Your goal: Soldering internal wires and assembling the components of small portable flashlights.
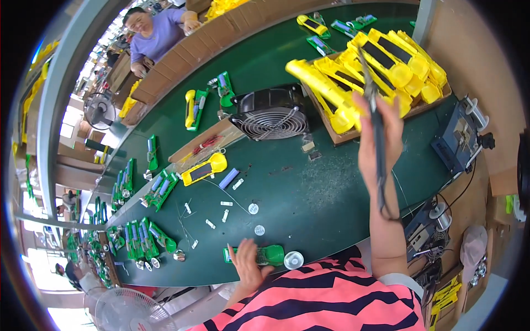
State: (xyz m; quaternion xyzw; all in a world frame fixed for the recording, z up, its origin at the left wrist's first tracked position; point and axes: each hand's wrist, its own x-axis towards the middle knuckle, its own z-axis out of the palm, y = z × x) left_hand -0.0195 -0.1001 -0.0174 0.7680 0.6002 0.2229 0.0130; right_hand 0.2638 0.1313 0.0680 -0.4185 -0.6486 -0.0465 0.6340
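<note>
My left hand lies over a green plastic casing at the near edge of the bench, its fingers across the casing's left part. A round silvery reflector cup stands just right of that casing. My right hand is raised at the right, wrapped round what look like long dark pliers, their pointed metal end upward. Its fingertips are beside a yellow casing at the edge of a heaped box; whether they touch it I cannot tell.
The cardboard box holds many yellow casings. Left of it stands a black fan. Small white parts, a purple cylindrical cell and a yellow casing lie mid-bench. Green assemblies line the left; a soldering station stands right. A co-worker sits opposite.
</note>
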